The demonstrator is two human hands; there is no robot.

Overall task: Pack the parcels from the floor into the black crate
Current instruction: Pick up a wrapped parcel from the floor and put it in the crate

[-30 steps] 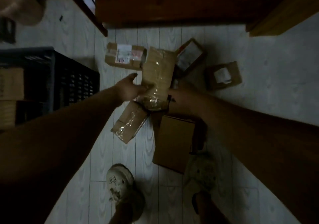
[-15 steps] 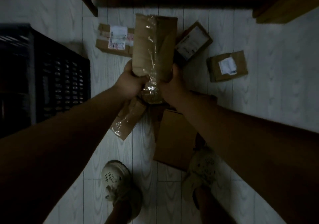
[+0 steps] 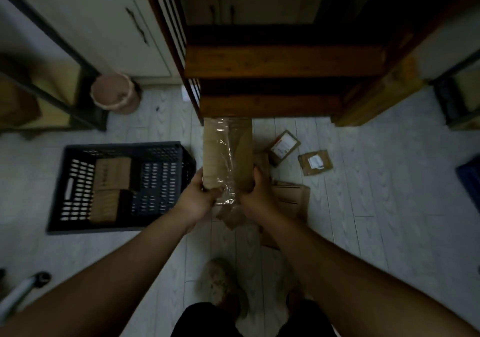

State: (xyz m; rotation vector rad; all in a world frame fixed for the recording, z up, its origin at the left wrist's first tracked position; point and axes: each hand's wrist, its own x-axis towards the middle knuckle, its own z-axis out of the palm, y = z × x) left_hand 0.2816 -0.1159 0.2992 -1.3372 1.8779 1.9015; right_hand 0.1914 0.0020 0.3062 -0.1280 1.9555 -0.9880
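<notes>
Item: long parcel, brown carton, clear tape and shiny wrap on the top face.
Location: held in the air above the pile on the floor, just right of the crate; far end points at the wooden shelf.
L hand: curled round the near-left corner, thumb up the side.
R hand: curled round the near-right corner, thumb up the other side.
Crate: black, perforated, open top, on the floor to the person's left. 2 brown boxes inside, on its left half; right half looks free.
Floor stock: labelled parcel; 2nd labelled parcel near it, apart; flat carton beside the R hand; 1 more taped pc. partly hidden under the held item, details n/a.
Step (est.): carry phase. Parcel is lifted but not yet over the crate.
Progress (est.): 2 packed, 1 in hand, at least 4 left on the floor.
Next move (est.): swing left over the rim, lower into the free right half. The item is long, so it prob. needs turning to lie along a wall, w/ both hands on it until seated.
Risk (est.): slick wrap may slip; the far end may catch the rim.
</notes>
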